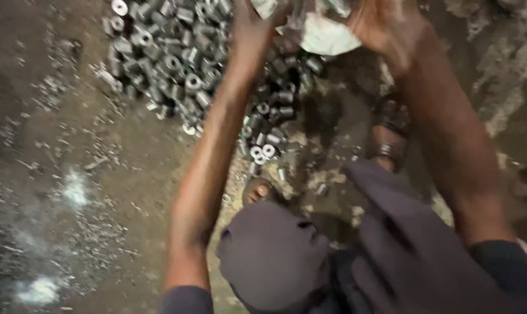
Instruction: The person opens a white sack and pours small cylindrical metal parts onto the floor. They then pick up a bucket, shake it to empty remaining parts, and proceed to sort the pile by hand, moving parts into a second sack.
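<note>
Both my arms reach forward to the top edge of the head view. My left hand [253, 26] and my right hand [391, 29] each grip a side of a pale crumpled sack or cloth [327, 35] held between them, partly cut off by the frame. Just below and to the left lies a heap of short metal cylinders with holes through them [170, 58], spread over the dirt floor. More of these cylinders [269, 134] lie scattered under my left forearm. The picture is blurred by motion.
My knees in dark grey trousers [275, 256] fill the lower middle. My feet in brown sandals [388, 136] rest on the dirt floor [71, 174], which is strewn with metal shavings [83, 232] at the left.
</note>
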